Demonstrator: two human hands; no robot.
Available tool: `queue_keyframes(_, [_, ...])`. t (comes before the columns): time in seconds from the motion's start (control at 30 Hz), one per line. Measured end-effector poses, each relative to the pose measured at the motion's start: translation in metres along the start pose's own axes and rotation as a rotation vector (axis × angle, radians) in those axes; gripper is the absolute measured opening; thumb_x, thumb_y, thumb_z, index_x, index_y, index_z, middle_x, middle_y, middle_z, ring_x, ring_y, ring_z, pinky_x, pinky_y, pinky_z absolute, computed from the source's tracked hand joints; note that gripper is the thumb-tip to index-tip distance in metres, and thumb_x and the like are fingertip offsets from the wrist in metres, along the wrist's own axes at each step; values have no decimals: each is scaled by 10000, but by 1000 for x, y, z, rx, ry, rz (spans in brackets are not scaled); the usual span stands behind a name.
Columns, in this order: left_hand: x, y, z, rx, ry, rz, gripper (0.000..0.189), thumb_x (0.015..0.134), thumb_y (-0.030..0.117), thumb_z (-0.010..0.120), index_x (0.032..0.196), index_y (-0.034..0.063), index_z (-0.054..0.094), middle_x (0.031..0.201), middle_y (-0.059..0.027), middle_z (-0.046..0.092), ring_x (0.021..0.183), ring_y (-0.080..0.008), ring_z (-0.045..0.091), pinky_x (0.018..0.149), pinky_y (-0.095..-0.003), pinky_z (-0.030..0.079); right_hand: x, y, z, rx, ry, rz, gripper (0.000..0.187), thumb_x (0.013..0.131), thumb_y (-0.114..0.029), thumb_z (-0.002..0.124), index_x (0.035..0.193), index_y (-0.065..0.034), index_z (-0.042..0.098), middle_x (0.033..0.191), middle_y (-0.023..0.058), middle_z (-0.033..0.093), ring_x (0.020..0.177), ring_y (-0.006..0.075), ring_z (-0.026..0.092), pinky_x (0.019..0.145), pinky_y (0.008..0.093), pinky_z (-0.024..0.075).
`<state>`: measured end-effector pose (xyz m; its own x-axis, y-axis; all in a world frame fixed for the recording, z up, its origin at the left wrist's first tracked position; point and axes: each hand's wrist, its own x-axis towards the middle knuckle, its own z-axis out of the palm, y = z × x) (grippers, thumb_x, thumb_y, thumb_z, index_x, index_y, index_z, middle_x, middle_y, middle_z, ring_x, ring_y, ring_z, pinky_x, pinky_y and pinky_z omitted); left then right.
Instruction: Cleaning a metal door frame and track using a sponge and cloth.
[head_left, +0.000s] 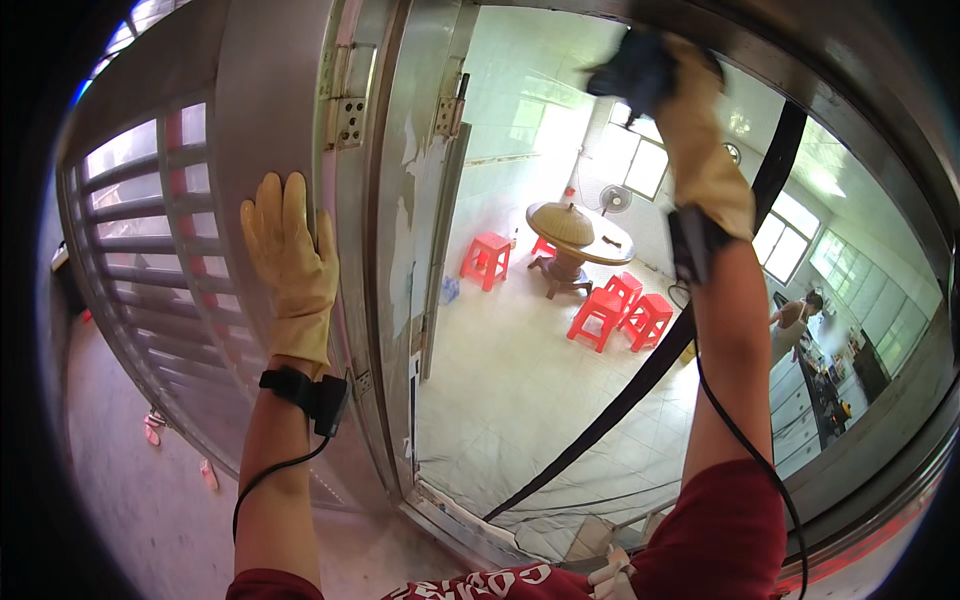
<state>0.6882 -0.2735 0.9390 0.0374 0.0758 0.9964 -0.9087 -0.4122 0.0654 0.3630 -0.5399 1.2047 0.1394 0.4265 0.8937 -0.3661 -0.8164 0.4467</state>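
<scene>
My left hand (292, 262), in a yellowish rubber glove, lies flat with fingers extended against the edge of an open metal door (255, 112) with a barred panel. Raised high at the top of the doorway, my right hand (686, 75) wears a matching glove and grips a dark cloth (634, 71), both blurred. The cloth is close to the upper metal door frame (750, 45); whether it touches cannot be told. Each wrist carries a black strapped device with a cable. Metal hinges (350, 122) join the door and its frame.
A black strip (622, 401) runs diagonally across the doorway, before a mesh curtain. Inside stand a round table (622, 244) with a woven cover (562, 223), red plastic stools (596, 315) and a fan (615, 199). A person (791, 322) is at the counter on the right. Slippers (208, 474) lie outside.
</scene>
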Motion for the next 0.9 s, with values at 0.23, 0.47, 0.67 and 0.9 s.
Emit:
queue_keyframes(0.23, [1,12,14,-66,38,14,599,865,127,747,1417,63,523,1407,-211,533,1304,-381,513,1147,-597,340,-21,-14,-53,879,460,954,234,1014,-235,559,1104,-26,614,895,126,667,753,228,650,538,333,524])
queue_keyframes(0.47, [11,34,10,-103,-66,-44,578,883,115,737,1416,48,522,1423,-239,522,1331,-397,498,1191,-577,312,14,6,153,609,-49,763,385,905,-316,706,1130,-4,720,966,198,742,862,312,692,825,400,533])
queue_keyframes(0.67, [4,12,5,-76,-31,-21,587,889,125,738,1423,52,507,1438,-235,508,1324,-418,490,1191,-583,310,-11,-93,249,343,-19,635,296,966,-295,619,1049,-24,707,935,262,716,897,454,680,813,452,527])
queue_keyframes(0.9, [4,14,15,-83,-25,-26,603,897,125,734,1442,55,485,1434,-221,514,1335,-405,491,1175,-588,330,-218,-212,245,463,35,819,344,926,-209,678,1204,-7,673,1171,259,671,1125,440,610,1008,475,472])
